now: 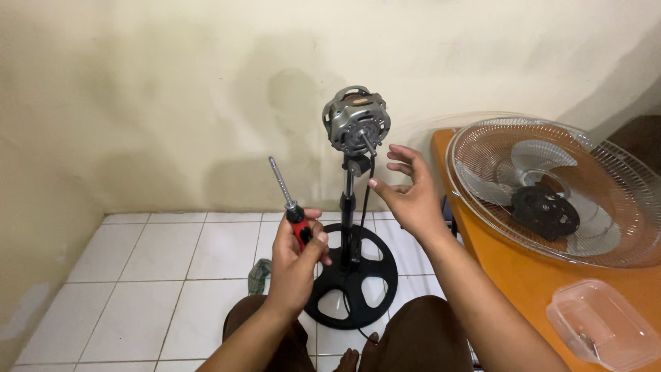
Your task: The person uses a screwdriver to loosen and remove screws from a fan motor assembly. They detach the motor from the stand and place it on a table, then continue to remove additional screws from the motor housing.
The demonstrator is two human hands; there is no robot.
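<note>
Left hand (295, 258): grip closed round the red-and-black handled screwdriver (288, 200), shaft tilted up and left, well short of the motor
Fan stand: bare grey metal fan motor (356, 120) on a thin pole above the round black base (352, 275), standing on white floor tiles
Right hand (407, 193): grip wide, fingers spread, holding nothing, just beside the motor shaft
Doing it well: I'd steady the motor housing before bringing the tip in
Table (530, 282): orange, with the clear fan grille (551, 189) and a clear plastic tub (602, 324)
</note>
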